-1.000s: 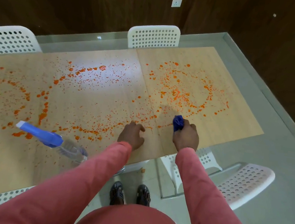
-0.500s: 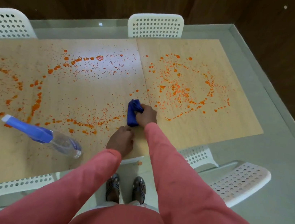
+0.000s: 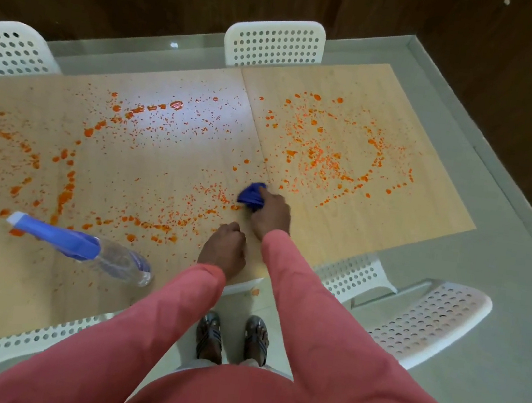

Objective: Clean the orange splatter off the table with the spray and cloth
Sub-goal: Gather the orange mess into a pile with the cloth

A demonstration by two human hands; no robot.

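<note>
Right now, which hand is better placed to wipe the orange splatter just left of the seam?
Right. The right hand already grips the blue cloth on the table beside that splatter. The left hand rests near the table edge, holding nothing I can see; the spray bottle lies apart.
</note>
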